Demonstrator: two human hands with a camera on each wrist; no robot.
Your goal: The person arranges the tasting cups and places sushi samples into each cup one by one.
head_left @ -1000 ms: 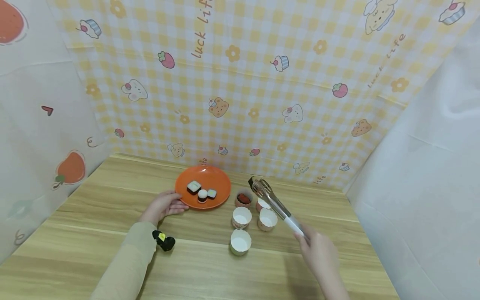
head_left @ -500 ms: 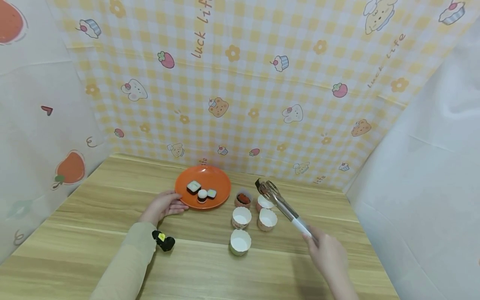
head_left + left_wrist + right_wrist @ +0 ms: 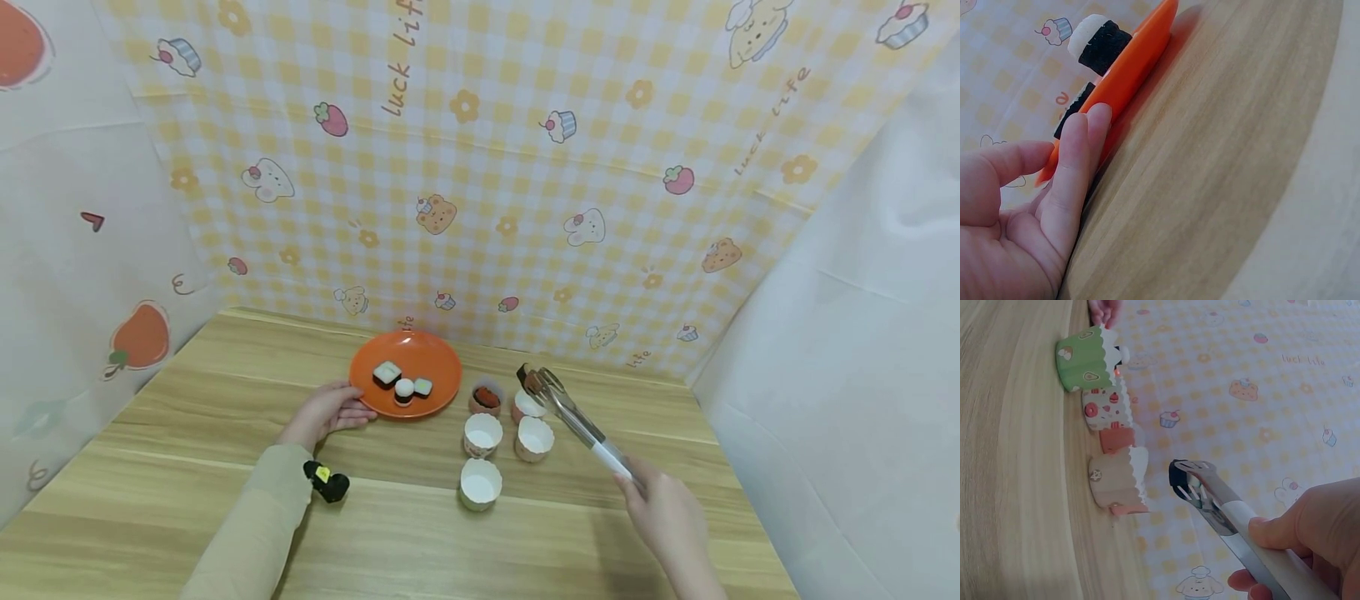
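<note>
My right hand [image 3: 670, 518] grips metal tongs [image 3: 577, 421] with white handle parts. Their slotted tips hold a dark-wrapped sushi piece [image 3: 1179, 478], raised over the back right paper cup [image 3: 527, 405]. My left hand [image 3: 330, 412] pinches the near left rim of an orange plate [image 3: 435, 354], thumb above and fingers under it in the left wrist view. Lying on the plate are a square sushi roll [image 3: 387, 373], a white-topped round piece [image 3: 404, 390] and a smaller roll [image 3: 423, 387]. Just right of the plate, a paper cup holds an orange-topped sushi piece [image 3: 487, 397].
In front of the filled cup stand a patterned paper cup [image 3: 482, 436] and a green one [image 3: 480, 483]. Another paper cup [image 3: 533, 439] stands at the right. A checked cloth [image 3: 465, 167] hangs behind the wooden table [image 3: 420, 542], with white cloth along both sides.
The right hand and tongs have moved right and slightly down with the sushi piece, from near the filled cup to over the back right cup. The left hand stays at the plate.
</note>
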